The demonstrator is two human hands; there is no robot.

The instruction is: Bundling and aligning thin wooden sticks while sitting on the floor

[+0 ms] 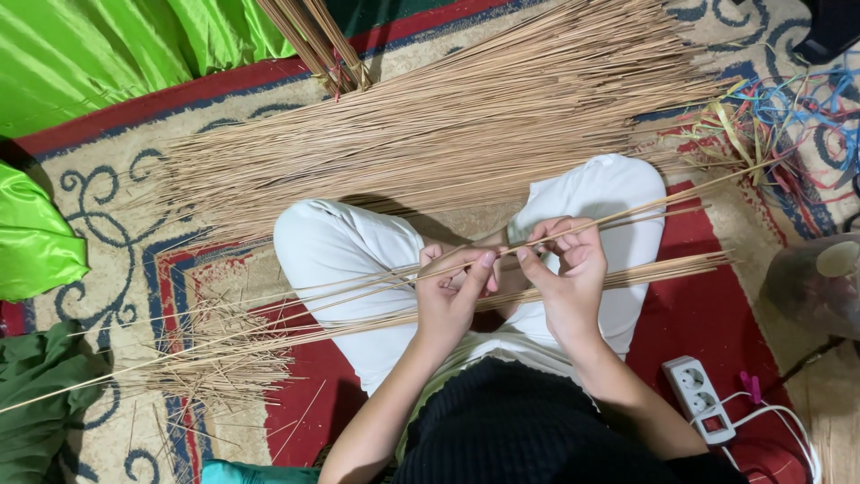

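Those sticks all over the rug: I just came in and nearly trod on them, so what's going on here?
A person sits cross-legged on a patterned rug, pinching one thin stick between the fingertips of the left hand and the right hand. More thin sticks lie across the lap. A big loose pile of the same sticks lies spread in front of the knees, with short broken bits to the left and a tangle of coloured plastic strips to the right. A white power strip lies by the right elbow.

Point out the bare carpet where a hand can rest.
Free: red carpet between the right knee and the white power strip. Crowded: stick pile ahead, loose sticks at left, ribbons far right.
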